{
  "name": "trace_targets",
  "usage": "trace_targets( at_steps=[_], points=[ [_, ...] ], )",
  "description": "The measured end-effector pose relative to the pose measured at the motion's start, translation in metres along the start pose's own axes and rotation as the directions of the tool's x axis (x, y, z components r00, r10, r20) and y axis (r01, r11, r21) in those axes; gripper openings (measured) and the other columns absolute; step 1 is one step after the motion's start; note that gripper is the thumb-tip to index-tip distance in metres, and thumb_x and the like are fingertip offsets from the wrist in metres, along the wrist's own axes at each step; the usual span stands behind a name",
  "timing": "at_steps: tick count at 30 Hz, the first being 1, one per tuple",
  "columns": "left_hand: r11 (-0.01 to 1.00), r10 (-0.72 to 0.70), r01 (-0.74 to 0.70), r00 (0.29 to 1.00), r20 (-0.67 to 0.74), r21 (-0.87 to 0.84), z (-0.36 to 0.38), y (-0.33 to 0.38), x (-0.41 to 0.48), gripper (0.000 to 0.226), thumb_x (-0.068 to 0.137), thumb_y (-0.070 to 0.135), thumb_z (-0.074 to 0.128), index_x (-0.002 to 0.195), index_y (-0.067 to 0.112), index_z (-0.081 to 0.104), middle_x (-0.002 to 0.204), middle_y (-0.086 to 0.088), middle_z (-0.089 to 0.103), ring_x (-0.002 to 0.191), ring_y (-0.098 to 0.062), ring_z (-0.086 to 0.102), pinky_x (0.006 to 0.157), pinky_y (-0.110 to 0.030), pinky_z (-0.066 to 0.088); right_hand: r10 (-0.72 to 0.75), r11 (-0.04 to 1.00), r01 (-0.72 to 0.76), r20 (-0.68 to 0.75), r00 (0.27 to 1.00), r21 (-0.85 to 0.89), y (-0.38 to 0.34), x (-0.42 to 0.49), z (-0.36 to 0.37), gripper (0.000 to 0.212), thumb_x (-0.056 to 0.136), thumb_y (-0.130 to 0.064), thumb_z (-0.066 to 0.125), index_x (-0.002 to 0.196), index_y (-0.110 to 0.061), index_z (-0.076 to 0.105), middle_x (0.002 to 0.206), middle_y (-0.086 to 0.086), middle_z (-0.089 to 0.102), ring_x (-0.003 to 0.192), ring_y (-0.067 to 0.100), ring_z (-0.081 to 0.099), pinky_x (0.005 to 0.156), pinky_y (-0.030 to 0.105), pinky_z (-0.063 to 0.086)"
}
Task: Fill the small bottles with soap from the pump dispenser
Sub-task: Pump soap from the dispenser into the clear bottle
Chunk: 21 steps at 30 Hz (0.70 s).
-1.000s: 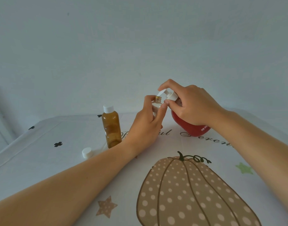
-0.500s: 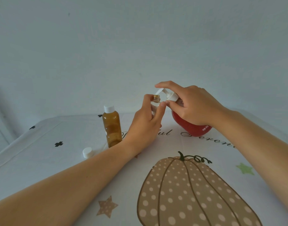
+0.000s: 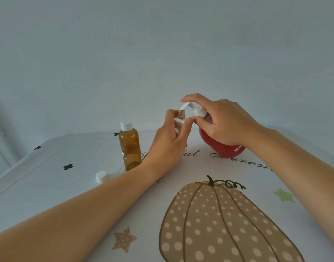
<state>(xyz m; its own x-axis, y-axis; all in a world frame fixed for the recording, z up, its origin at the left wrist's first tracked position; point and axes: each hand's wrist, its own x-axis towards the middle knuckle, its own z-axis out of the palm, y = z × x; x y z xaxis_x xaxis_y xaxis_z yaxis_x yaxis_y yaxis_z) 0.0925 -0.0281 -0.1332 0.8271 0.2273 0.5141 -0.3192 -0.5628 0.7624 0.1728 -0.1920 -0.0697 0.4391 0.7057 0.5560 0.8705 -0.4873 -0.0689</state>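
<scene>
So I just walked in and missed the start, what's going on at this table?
A person is filling a small clear bottle from a red pump dispenser. The left hand holds the uncapped bottle with its neck under the white spout. The right hand grips the pump, index finger on top. A capped amber bottle stands to the left, a loose white cap near it on the tablecloth.

It looks like a home: the worktop (image 3: 49,186) wears a pale printed cloth with a dotted pumpkin (image 3: 219,224), stars (image 3: 124,239) and cursive lettering (image 3: 192,154), set against a plain pale wall (image 3: 162,53), with a red pump dispenser (image 3: 222,148) of soap standing on it.
</scene>
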Motion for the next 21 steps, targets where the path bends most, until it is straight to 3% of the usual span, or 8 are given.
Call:
trace_targets(
  at_steps=[7,16,21],
  points=[
    [0.999,-0.024,0.024,1.0,0.002,-0.045,-0.0005,0.0018,-0.0004,0.025,0.11,0.053,0.042,0.125,0.033,0.038,0.096,0.002,0.067,0.071,-0.002,0.069,0.066,-0.032,0.061,0.006,1.0,-0.006,-0.008,1.0,-0.005,-0.0006,0.0001,0.0008,0.046,0.103,-0.035,0.047,0.148,-0.043,0.045,0.052,-0.009,0.049,0.05,0.008,0.05,0.056,0.028,0.039],
    [1.0,-0.019,0.019,0.999,0.029,0.01,0.0022,0.0033,-0.0019,0.029,0.108,0.058,0.042,0.123,0.034,0.039,0.096,0.008,0.066,0.069,-0.002,0.068,0.065,-0.029,0.061,0.012,1.0,-0.012,-0.027,1.0,-0.002,0.0023,0.0011,0.0025,0.03,0.105,-0.031,0.054,0.134,-0.038,0.051,0.051,-0.007,0.05,0.048,0.009,0.05,0.057,0.028,0.036],
    [1.0,-0.018,0.018,1.0,-0.001,-0.02,-0.0005,0.0026,-0.001,0.025,0.109,0.054,0.042,0.124,0.034,0.038,0.095,0.006,0.067,0.07,-0.002,0.069,0.066,-0.029,0.061,0.011,1.0,-0.011,-0.021,1.0,-0.018,-0.001,0.0006,0.0017,0.042,0.104,-0.032,0.051,0.145,-0.042,0.046,0.051,-0.009,0.049,0.049,0.008,0.05,0.055,0.03,0.041]
  ],
)
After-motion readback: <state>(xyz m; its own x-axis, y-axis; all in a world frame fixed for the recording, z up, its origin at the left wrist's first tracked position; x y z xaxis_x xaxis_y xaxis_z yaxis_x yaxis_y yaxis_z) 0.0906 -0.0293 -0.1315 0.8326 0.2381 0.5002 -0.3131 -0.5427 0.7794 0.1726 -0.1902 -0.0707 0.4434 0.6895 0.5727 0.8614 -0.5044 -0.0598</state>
